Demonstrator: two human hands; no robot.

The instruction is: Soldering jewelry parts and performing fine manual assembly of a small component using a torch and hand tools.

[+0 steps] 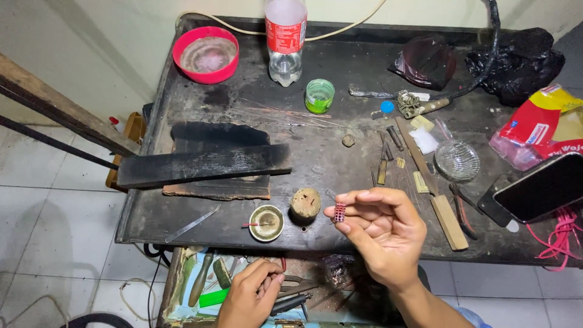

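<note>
Small red perforated bead-like piece (339,212) pinched between thumb and fingers (358,197) of the right hand (379,234), raised above the near edge of the dark metal bench (316,155). Left hand (250,294), fingers curled closed, reaches into the tool drawer (200,285) below. Beyond: round shallow dish (266,223), brown cork-like lump (305,203), charred wooden plank (203,165), green cup (319,95), clear plastic bottle (285,39).

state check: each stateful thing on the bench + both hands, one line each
Right hand: raised, fingertips pinching small red perforated piece.
Left hand: down in the tool drawer, fingers curled; grip unclear.
Clear plastic bottle: upright, nearly empty; top out of frame.
Green plastic cup: upright, open.
Red round bowl: upright, whitish residue inside.
Black smartphone: propped, screen dark.
Small round tin: open, red-tipped stick across it.
</note>
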